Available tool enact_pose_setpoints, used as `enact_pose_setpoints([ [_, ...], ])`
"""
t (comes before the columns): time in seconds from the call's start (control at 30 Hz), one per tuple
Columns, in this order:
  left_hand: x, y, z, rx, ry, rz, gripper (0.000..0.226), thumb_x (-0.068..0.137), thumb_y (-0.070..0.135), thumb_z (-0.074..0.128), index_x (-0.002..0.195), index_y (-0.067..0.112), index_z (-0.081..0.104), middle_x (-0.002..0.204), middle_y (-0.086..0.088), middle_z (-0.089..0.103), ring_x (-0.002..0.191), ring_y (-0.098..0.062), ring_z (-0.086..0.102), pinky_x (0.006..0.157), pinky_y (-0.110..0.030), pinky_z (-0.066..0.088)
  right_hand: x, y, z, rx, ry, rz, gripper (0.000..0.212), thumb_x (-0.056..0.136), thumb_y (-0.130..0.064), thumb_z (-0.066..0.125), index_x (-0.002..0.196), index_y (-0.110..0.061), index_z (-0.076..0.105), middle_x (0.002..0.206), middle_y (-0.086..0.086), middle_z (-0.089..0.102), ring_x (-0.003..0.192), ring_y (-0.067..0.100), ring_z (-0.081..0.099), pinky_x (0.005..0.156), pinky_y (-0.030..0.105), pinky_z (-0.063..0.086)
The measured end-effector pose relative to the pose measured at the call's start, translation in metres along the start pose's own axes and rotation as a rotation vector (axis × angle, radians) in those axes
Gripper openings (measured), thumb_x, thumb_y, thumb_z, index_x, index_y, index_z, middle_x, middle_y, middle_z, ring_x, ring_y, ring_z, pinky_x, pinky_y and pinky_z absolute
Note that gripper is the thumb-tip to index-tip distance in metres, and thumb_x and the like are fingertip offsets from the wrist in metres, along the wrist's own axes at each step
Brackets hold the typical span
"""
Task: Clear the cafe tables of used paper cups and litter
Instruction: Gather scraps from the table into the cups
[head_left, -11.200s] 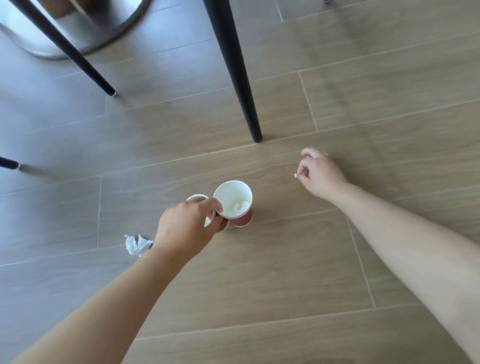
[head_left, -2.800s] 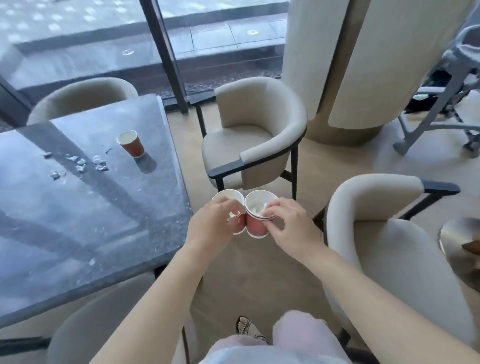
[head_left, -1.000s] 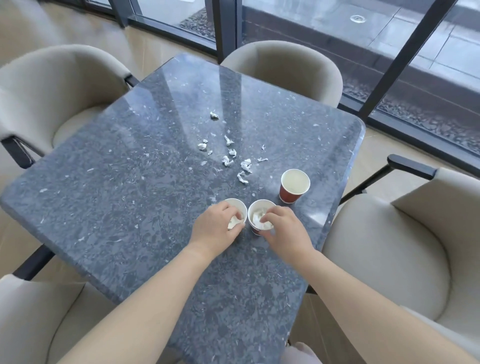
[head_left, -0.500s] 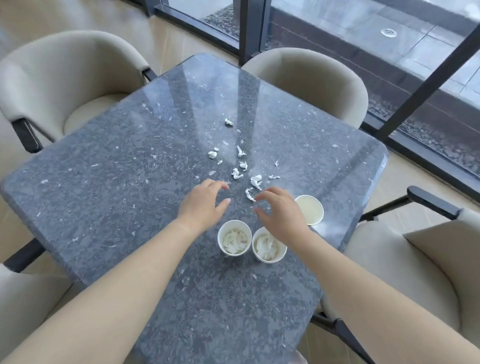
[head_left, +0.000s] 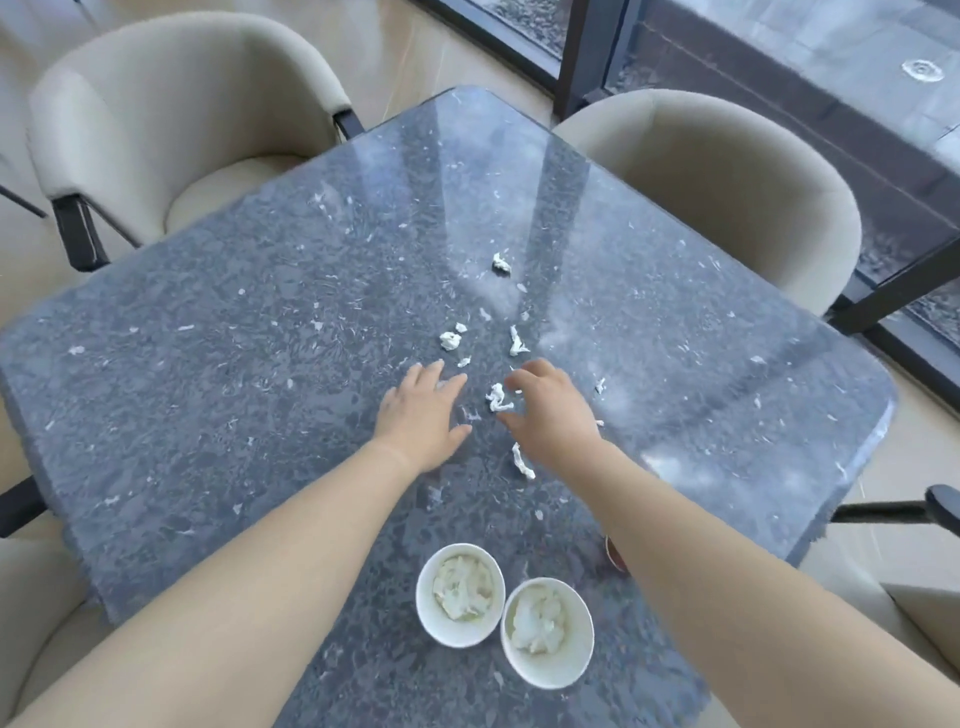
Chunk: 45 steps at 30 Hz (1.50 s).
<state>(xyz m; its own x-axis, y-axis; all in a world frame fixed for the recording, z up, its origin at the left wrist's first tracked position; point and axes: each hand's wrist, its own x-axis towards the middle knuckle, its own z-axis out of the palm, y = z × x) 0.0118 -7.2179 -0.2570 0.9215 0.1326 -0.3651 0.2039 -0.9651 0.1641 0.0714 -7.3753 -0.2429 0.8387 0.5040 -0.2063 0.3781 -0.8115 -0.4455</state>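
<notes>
Left hand (head_left: 423, 410) and right hand (head_left: 553, 413) farther out past the cups (head_left: 460, 595) — both loose, empty — a scrap (head_left: 498, 399) between.

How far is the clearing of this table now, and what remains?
Done: two paper cups by the near edge already hold crumpled paper. In hand: left hand and right hand reach over the scraps, gripping nothing yet. Left: those scraps on the table, plus the cups.

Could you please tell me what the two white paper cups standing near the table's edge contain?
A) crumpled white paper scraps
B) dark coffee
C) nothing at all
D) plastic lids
A: seen from above, the nearer cup and the cup beside it each hold crumpled white paper.
</notes>
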Motion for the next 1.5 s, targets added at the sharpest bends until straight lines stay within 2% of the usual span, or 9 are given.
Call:
enact_pose_setpoints([
  [0.17, 0.019, -0.008, 0.008, -0.004, -0.055, -0.033, 0.070, 0.090, 0.050, 0.047, 0.146, 0.026, 0.014, 0.157, -0.002, 0.003, 0.144, -0.026, 0.005, 0.110, -0.045, 0.029, 0.029, 0.006, 0.013, -0.040, -0.102, -0.016, 0.044, 0.083, -0.029, 0.063, 0.124, -0.022, 0.048, 0.131, -0.001, 0.039, 0.122, 0.021, 0.034, 0.085, 0.040, 0.048],
  [0.33, 0.028, -0.012, 0.008, -0.063, 0.079, 0.018, 0.049, 0.090, 0.042, 0.050, 0.133, 0.022, 0.037, 0.135, 0.000, 0.038, 0.125, -0.023, 0.039, 0.092, -0.041, 0.046, 0.038, 0.010, 0.019, -0.010, -0.126, -0.046, 0.020, 0.085, -0.016, 0.059, 0.105, -0.014, 0.061, 0.114, 0.006, 0.049, 0.109, 0.028, 0.045, 0.086, 0.039, 0.045],
  [0.47, 0.044, -0.011, -0.003, -0.141, 0.235, 0.021, 0.033, 0.090, 0.035, 0.053, 0.119, 0.021, 0.046, 0.118, 0.002, 0.044, 0.107, -0.021, 0.047, 0.071, -0.034, 0.047, 0.050, 0.015, 0.009, 0.068, 0.017, -0.072, 0.014, 0.085, -0.011, 0.057, 0.097, -0.011, 0.064, 0.101, 0.008, 0.056, 0.093, 0.027, 0.054, 0.071, 0.029, 0.039],
  [0.63, 0.070, -0.012, -0.011, -0.134, 0.238, 0.033, 0.052, 0.088, 0.034, 0.057, 0.133, 0.019, 0.034, 0.136, 0.000, 0.033, 0.120, -0.023, 0.040, 0.086, -0.036, 0.049, 0.074, 0.019, 0.000, 0.093, 0.133, -0.089, 0.012, 0.083, -0.011, 0.060, 0.094, -0.011, 0.064, 0.103, 0.005, 0.057, 0.091, 0.025, 0.055, 0.068, 0.026, 0.036],
  [0.77, 0.088, -0.017, -0.012, -0.128, 0.092, 0.070, 0.065, 0.089, 0.033, 0.057, 0.144, 0.022, 0.024, 0.147, 0.001, 0.025, 0.131, -0.023, 0.031, 0.100, -0.039, 0.042, 0.085, 0.026, 0.005, 0.051, 0.051, -0.093, 0.011, 0.084, -0.013, 0.060, 0.093, -0.011, 0.066, 0.117, 0.003, 0.056, 0.102, 0.025, 0.054, 0.077, 0.031, 0.044],
  [0.9, 0.092, -0.017, -0.008, -0.207, 0.132, 0.175, 0.030, 0.091, 0.019, 0.054, 0.121, 0.017, 0.053, 0.121, 0.000, 0.048, 0.111, -0.023, 0.046, 0.093, -0.038, 0.044, 0.086, 0.029, 0.012, 0.068, 0.012, -0.089, 0.012, 0.084, -0.009, 0.058, 0.091, -0.009, 0.067, 0.110, 0.005, 0.060, 0.095, 0.027, 0.056, 0.080, 0.033, 0.046],
  [1.0, 0.087, -0.016, -0.004, -0.256, 0.144, 0.180, 0.015, 0.093, 0.018, 0.051, 0.105, 0.015, 0.059, 0.109, -0.001, 0.055, 0.103, -0.023, 0.050, 0.089, -0.034, 0.043, 0.080, 0.028, 0.014, 0.088, 0.015, -0.085, 0.013, 0.084, -0.008, 0.057, 0.092, -0.010, 0.067, 0.101, 0.005, 0.061, 0.087, 0.026, 0.057, 0.075, 0.031, 0.044],
  [1.17, 0.067, -0.015, -0.006, -0.211, 0.073, 0.229, 0.014, 0.092, 0.019, 0.052, 0.102, 0.014, 0.060, 0.107, -0.002, 0.056, 0.103, -0.021, 0.052, 0.084, -0.029, 0.039, 0.060, 0.020, 0.007, 0.116, -0.013, -0.083, 0.012, 0.082, -0.008, 0.059, 0.089, -0.013, 0.067, 0.097, 0.005, 0.061, 0.081, 0.024, 0.059, 0.075, 0.032, 0.047],
  [1.5, -0.054, 0.009, -0.029, -0.417, 0.092, 0.310, 0.008, 0.087, 0.024, 0.060, 0.094, 0.021, 0.064, 0.095, 0.008, 0.058, 0.090, -0.011, 0.054, 0.072, -0.018, 0.036, -0.065, -0.017, -0.027, 0.307, 0.178, -0.089, 0.011, 0.076, -0.006, 0.066, 0.081, -0.015, 0.069, 0.084, -0.002, 0.062, 0.073, 0.018, 0.060, 0.071, 0.039, 0.052],
])
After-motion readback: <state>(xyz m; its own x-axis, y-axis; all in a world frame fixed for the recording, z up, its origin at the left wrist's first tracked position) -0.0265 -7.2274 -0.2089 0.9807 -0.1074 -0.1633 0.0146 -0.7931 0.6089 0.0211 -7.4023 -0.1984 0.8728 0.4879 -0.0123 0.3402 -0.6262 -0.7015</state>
